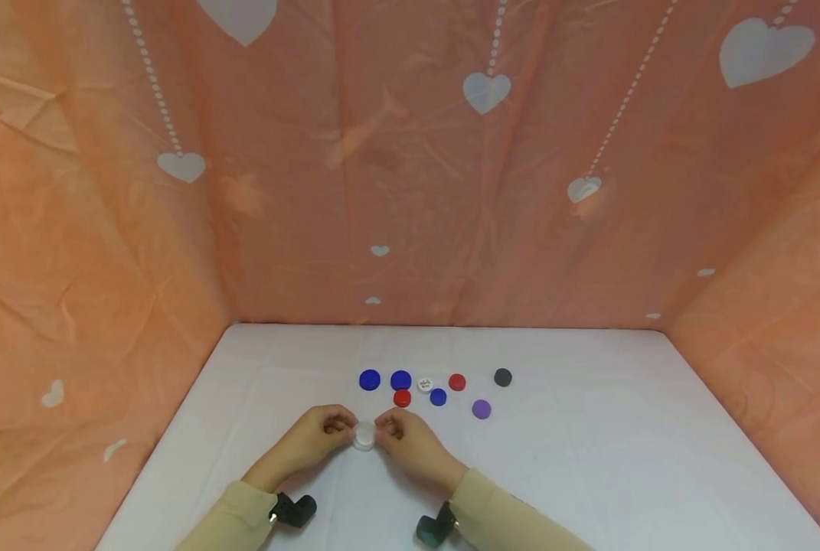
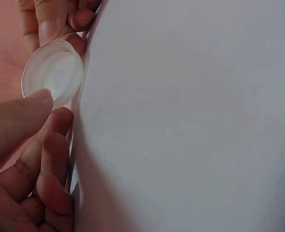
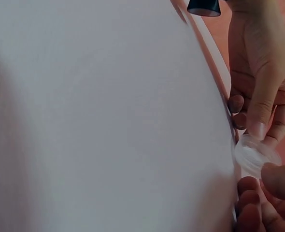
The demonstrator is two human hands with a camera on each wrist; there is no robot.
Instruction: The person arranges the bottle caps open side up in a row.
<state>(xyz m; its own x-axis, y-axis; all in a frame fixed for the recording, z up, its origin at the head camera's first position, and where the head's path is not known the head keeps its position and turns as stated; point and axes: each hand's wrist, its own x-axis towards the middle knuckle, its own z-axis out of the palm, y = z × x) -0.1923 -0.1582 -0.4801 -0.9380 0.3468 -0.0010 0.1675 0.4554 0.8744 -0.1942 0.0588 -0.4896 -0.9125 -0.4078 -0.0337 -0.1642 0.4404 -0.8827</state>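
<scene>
Between both hands is a clear round plastic cap (image 1: 364, 435) with a raised rim, close over the white table near its middle. My left hand (image 1: 313, 438) pinches its left edge between thumb and forefinger, and my right hand (image 1: 415, 445) pinches the opposite edge. In the left wrist view the cap (image 2: 58, 75) is tilted, its hollow side showing, with the left thumb (image 2: 24, 113) over its rim. The right wrist view shows the same cap (image 3: 256, 157) between the two thumbs. The other fingers of both hands are curled in.
Beyond the hands lie blue discs (image 1: 370, 379), red discs (image 1: 457, 382), a white printed disc (image 1: 426, 385), a purple disc (image 1: 481, 409) and a dark grey disc (image 1: 502, 377). Orange cloth (image 1: 410, 229) with white hearts walls the white table (image 1: 589, 459) at back and sides.
</scene>
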